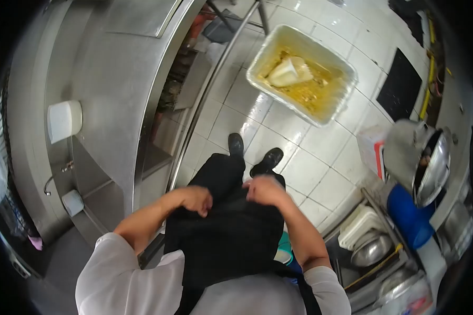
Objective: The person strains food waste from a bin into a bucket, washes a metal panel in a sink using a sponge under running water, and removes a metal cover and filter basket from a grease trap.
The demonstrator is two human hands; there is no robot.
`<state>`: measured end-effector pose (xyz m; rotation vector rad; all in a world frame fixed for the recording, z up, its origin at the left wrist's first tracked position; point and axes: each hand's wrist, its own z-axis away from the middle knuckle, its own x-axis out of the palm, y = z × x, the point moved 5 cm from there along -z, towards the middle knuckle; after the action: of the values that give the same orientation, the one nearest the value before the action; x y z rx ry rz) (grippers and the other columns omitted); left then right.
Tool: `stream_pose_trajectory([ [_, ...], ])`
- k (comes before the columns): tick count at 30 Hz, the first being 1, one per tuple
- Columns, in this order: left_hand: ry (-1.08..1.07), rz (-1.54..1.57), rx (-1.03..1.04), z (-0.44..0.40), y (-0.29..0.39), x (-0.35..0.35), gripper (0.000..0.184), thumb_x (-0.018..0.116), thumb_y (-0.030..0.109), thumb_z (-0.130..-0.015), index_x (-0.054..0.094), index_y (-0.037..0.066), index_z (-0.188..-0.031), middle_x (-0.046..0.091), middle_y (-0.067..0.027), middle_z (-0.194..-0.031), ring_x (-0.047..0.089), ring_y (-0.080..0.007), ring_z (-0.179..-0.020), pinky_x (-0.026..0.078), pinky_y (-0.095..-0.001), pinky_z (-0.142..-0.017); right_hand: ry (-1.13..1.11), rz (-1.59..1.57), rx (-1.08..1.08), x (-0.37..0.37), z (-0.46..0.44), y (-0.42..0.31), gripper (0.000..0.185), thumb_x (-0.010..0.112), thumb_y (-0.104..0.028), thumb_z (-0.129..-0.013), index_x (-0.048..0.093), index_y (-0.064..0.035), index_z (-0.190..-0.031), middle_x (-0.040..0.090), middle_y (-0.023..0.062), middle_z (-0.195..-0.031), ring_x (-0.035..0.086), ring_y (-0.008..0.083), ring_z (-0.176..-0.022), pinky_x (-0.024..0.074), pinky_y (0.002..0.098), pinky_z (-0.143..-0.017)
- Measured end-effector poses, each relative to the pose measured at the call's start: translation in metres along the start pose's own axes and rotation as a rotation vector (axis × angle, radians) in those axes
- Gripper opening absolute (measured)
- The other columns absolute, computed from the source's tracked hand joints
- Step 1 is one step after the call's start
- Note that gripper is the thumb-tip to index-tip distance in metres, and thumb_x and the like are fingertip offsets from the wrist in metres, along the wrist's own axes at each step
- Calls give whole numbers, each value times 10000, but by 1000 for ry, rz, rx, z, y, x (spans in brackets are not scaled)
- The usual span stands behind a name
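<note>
Both of my hands are in front of my body, over the black apron (220,236). My left hand (196,200) is on the left side of the apron with its fingers curled; whether it pinches cloth is too small to tell. My right hand (263,190) is near the apron's right upper edge, blurred by motion, its fingers bent. Beyond my black shoes, a large white tub (328,116) with yellow liquid and food bits is over the tiled floor. A pale container (289,72) lies tilted inside the tub.
A steel counter (110,79) with a rail runs along the left, holding a white container (64,122). At the right are metal lids (433,168), a blue container (410,218) and a rack with a steel bowl (372,249). A black mat (400,85) lies on the floor.
</note>
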<state>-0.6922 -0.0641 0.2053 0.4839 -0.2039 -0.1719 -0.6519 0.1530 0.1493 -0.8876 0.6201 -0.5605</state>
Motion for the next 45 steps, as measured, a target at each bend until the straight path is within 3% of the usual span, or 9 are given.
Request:
stream_pose_trajectory([
  [6,1050,342,-38,-46,-13,-171,171,650,198,-822,657,32,-863,672,-88,-773,640,-173,-747,502,-318,-700,1006,473,33,-152,-103,69,362,714,-203,-766,634,-31,-1075,611,164,-987,560,339,-961,441,448,-854],
  [10,1552,266,-98,-61,-75,-260,235,661,275,-810,688,54,-885,688,-120,-823,664,-249,-774,505,-347,-724,761,564,229,-176,-189,116,356,693,-233,-788,630,-28,-1072,627,167,-1015,590,339,-979,472,447,-840],
  [19,1497,276,-787,-60,-331,-367,353,543,226,-854,666,-1,-1093,645,-209,-1129,619,-328,-1069,456,-413,-935,575,555,141,-178,-242,136,188,490,-63,-839,641,-12,-938,646,220,-960,625,380,-943,498,467,-814],
  [24,864,-775,-1137,-103,-488,-399,330,417,121,-920,684,45,-1097,653,-141,-1161,621,-357,-1042,451,-448,-931,591,613,108,-179,-240,132,174,506,-62,-826,641,-7,-921,652,224,-914,627,374,-921,497,466,-798],
  [29,1295,-301,-931,-92,-621,-436,350,471,252,-910,680,32,-1083,637,-178,-1166,632,-323,-1020,464,-447,-908,849,616,-122,-174,-237,142,172,503,-84,-819,642,-20,-897,653,205,-872,634,387,-863,502,479,-767],
  [39,1575,-373,-411,-82,-503,-479,302,586,270,-863,677,17,-999,639,-243,-1030,598,-421,-956,475,-468,-824,766,703,46,-171,-239,139,237,600,-205,-831,656,-28,-979,653,209,-864,629,387,-877,495,475,-774],
  [40,1561,-641,-328,-81,-470,-494,284,596,282,-864,652,5,-878,652,-196,-871,607,-365,-811,474,-446,-751,749,683,61,-169,-240,136,285,606,-256,-844,655,-26,-1005,660,208,-880,636,373,-877,498,461,-779],
  [41,1616,75,-105,-59,-378,-465,340,609,336,-877,607,12,-774,625,-101,-759,566,-227,-698,460,-362,-660,735,666,78,-169,-238,131,335,613,-306,-857,654,-23,-1032,667,207,-896,644,360,-877,501,448,-783],
  [45,1355,245,239,-65,-178,-433,439,627,467,-868,643,33,-800,605,10,-731,516,-89,-639,423,-242,-590,641,167,81,-188,-230,139,520,601,-475,-888,638,-10,-1117,683,195,-931,659,285,-873,500,386,-812],
])
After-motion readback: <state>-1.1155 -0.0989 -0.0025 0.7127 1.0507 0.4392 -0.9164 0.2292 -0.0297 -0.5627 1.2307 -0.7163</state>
